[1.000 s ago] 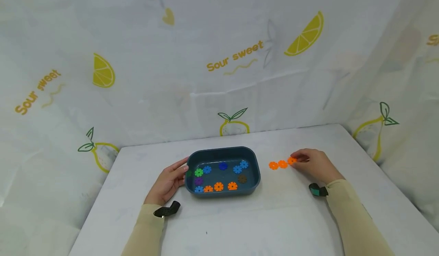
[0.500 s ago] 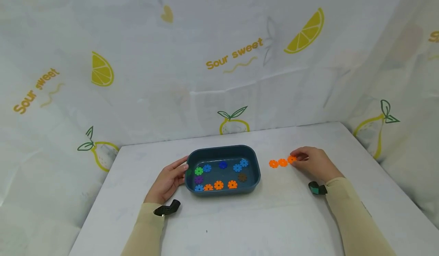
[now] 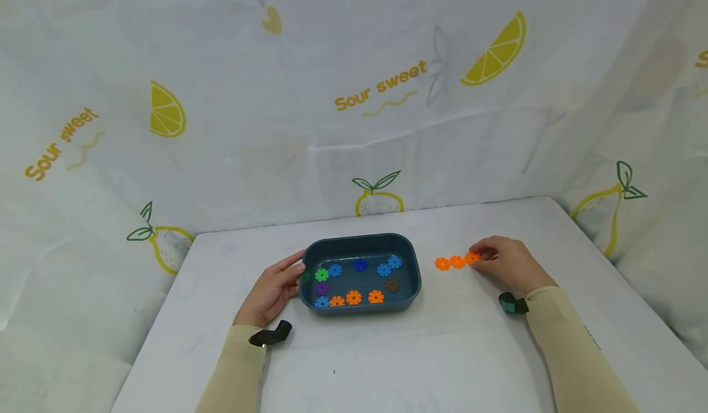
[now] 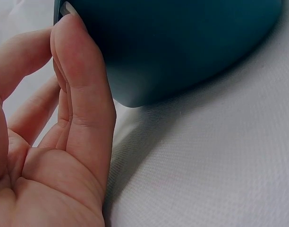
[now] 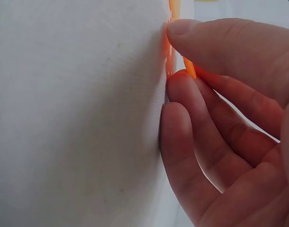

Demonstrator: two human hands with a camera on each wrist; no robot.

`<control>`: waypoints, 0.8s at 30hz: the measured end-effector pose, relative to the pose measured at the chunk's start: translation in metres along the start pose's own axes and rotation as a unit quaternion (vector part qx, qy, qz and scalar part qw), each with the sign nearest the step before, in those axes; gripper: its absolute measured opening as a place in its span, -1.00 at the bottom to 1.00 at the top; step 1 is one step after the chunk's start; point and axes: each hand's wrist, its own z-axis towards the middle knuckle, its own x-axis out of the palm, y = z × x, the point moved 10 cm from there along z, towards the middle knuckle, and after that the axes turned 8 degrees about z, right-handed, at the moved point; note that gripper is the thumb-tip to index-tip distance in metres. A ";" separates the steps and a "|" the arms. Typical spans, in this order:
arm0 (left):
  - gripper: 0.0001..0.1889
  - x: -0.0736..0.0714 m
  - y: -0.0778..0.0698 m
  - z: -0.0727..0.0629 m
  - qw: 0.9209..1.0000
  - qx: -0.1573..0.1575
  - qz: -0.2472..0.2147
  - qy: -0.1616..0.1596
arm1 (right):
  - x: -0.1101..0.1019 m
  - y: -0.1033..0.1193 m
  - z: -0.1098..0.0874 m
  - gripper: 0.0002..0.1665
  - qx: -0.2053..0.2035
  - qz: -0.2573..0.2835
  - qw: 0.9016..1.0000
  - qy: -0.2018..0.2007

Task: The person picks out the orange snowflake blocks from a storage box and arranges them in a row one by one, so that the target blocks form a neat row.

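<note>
A dark blue-green plastic tray stands mid-table, with several interlocking discs inside: blue, green, purple, brown and orange ones. My left hand holds the tray by its left end, thumb at the rim. In the left wrist view, fingertips lie against the tray wall. Right of the tray, two orange interlocking discs lie flat in a row. At the row's right end, my right hand pinches a third orange interlocking disc between thumb and fingers. The right wrist view shows its orange edge, partly covered by fingers.
The white-covered table reaches toward me. Behind and at both sides hangs a white curtain printed with lemons. Black straps with small devices sit at both wrists, such as the left strap.
The right hand stays at the end of the orange row, still pinching the third disc. The left hand keeps its hold on the tray. Only the head view shifts slightly.
</note>
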 end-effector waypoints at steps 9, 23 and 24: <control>-0.43 0.000 0.000 0.000 1.000 -0.001 -0.005 -0.001 | 0.000 -0.001 0.001 -0.68 0.002 -0.007 1.000 -0.008; -0.42 0.000 -0.001 0.000 1.000 -0.002 -0.002 -0.005 | 0.001 -0.002 0.002 -0.68 0.002 -0.006 1.000 -0.003; -0.42 0.000 -0.001 0.000 1.000 -0.002 -0.001 -0.005 | 0.001 -0.002 0.002 -0.67 0.003 -0.004 1.000 -0.002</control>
